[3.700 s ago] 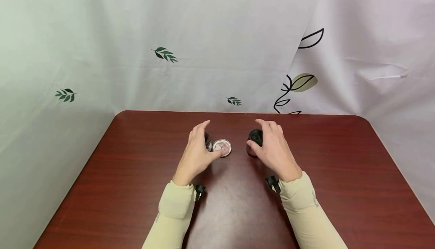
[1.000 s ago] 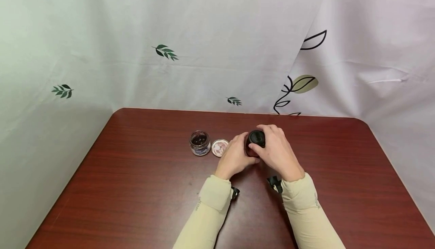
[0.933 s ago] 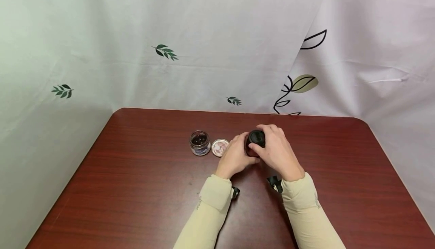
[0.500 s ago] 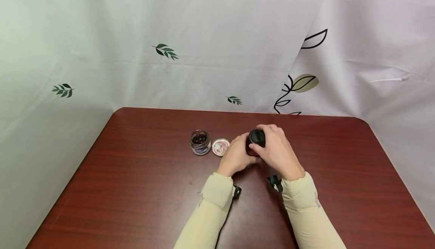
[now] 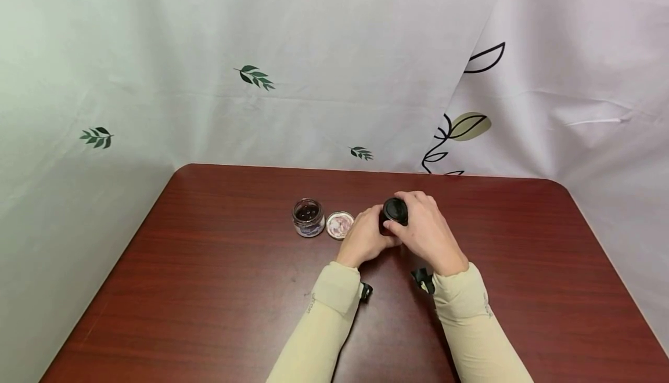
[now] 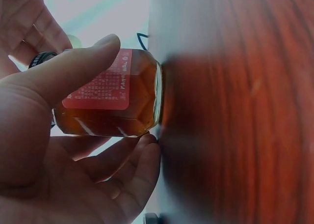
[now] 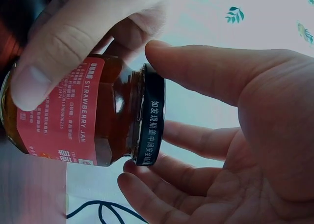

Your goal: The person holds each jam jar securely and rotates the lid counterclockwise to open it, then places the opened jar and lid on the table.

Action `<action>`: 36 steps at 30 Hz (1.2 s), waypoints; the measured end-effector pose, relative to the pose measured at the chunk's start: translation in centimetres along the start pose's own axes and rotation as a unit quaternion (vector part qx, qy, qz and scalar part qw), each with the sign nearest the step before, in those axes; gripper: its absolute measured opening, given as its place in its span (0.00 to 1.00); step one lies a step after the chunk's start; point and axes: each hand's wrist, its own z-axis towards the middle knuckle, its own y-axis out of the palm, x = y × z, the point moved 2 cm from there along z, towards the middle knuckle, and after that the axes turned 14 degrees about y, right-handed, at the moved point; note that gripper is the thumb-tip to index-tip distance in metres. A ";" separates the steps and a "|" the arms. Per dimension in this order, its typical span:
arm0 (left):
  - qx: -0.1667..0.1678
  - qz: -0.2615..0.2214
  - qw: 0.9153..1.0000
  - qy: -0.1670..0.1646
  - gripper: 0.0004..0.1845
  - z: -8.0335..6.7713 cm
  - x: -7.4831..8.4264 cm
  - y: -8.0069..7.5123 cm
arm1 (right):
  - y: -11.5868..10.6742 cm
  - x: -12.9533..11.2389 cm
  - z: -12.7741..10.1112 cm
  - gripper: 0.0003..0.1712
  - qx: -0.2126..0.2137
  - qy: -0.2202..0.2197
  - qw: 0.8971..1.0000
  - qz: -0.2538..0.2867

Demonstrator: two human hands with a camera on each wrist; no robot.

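Observation:
A strawberry jam jar [image 7: 110, 106] with a red label and a black lid [image 7: 153, 118] stands upright on the table, amber-brown inside. My left hand [image 5: 364, 236] grips its body; the thumb [image 6: 86, 62] lies across the label in the left wrist view. From the other side my right hand [image 5: 427, 229] holds the black lid, thumb on one edge and fingers curved round the far side. The lid sits on the jar. In the head view the hands hide most of the jar's body.
A glass jar [image 5: 309, 228] without its lid, dark inside, stands left of my hands. Beside it a round lid [image 5: 340, 224] lies with its pale, stained inside up, close to my left hand. A pale curtain [image 5: 334, 81] hangs behind the brown table [image 5: 209, 290].
Since the earliest frame, my left hand has left the lidless jar and moved right to grip the strawberry jam jar. Over the last second the hands have hardly moved.

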 end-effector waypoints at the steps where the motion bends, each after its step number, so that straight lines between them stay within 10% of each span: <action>1: 0.001 0.000 1.000 -0.001 0.36 0.0 0.0 0.0 | 0.0 0.0 0.0 0.33 -0.001 0.000 1.000 -0.001; 36: -0.009 -0.001 1.000 0.014 0.28 0.0 -0.4 0.0 | 0.1 0.1 0.1 0.32 0.007 -0.003 1.000 -0.003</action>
